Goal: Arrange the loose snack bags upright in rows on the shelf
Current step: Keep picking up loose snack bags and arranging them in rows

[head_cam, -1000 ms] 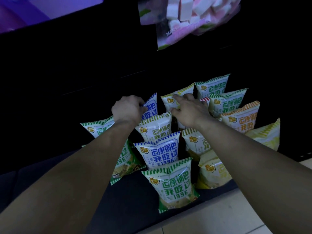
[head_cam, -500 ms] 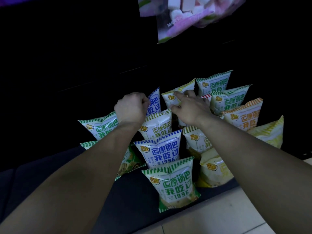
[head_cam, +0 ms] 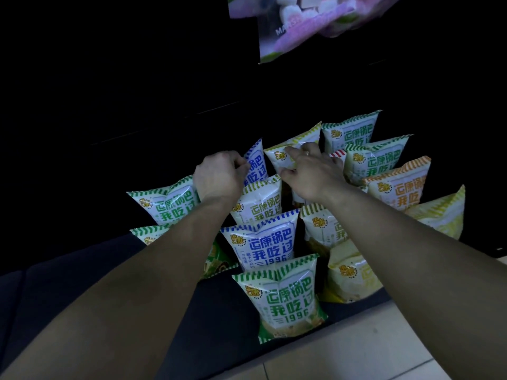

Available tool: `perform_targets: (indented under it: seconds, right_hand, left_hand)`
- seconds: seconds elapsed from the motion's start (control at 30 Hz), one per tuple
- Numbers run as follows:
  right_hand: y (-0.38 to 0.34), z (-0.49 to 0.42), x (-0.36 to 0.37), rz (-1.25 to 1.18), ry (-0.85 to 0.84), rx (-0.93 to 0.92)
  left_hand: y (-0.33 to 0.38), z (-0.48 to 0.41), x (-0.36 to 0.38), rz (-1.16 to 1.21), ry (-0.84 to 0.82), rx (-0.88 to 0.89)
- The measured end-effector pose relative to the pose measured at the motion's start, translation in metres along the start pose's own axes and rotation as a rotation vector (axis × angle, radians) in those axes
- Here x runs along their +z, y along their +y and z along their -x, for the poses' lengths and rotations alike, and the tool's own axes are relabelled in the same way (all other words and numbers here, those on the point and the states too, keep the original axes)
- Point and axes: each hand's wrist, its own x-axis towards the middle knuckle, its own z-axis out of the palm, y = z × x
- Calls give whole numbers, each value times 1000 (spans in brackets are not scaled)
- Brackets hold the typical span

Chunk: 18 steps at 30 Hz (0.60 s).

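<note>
Several white snack bags with striped tops stand in rows on a dark low shelf (head_cam: 82, 270). My left hand (head_cam: 218, 175) is closed on the edge of a blue-striped bag (head_cam: 256, 165) at the back of the middle row. My right hand (head_cam: 308, 171) rests on a yellow-striped bag (head_cam: 293, 149) beside it, thumb and fingers pinching its front. A green-striped bag (head_cam: 285, 297) stands at the front, and a blue-striped one (head_cam: 264, 242) stands behind it. A red-striped bag (head_cam: 338, 154) is mostly hidden behind my right hand.
Green-striped bags (head_cam: 354, 131) and an orange-striped bag (head_cam: 397, 185) stand in the right rows, with yellow bags (head_cam: 441, 215) at the right edge. A marshmallow bag (head_cam: 296, 26) hangs above. Tiled floor (head_cam: 356, 352) lies in front of the shelf edge.
Both hands have stayed on the two back bags, shifting slightly. The camera has tilted a little, so the bags sit higher in view.
</note>
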Motion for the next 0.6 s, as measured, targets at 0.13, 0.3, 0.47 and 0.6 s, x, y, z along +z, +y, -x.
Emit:
perform_targets:
  seconds: [0.13, 0.3, 0.47, 0.6]
  right_hand:
    - [0, 0, 1, 7, -6, 8]
    - [-1, 2, -1, -3, -16, 13]
    - [-9, 8, -9, -18, -24, 30]
    - [-26, 18, -19, -13, 1, -21]
  left_hand:
    - [5, -5, 0, -5, -58, 0]
    - [-1, -8, -3, 58, -176, -22]
    - [-12, 3, -26, 97, -245, 96]
    - [-41, 22, -67, 42, -229, 123]
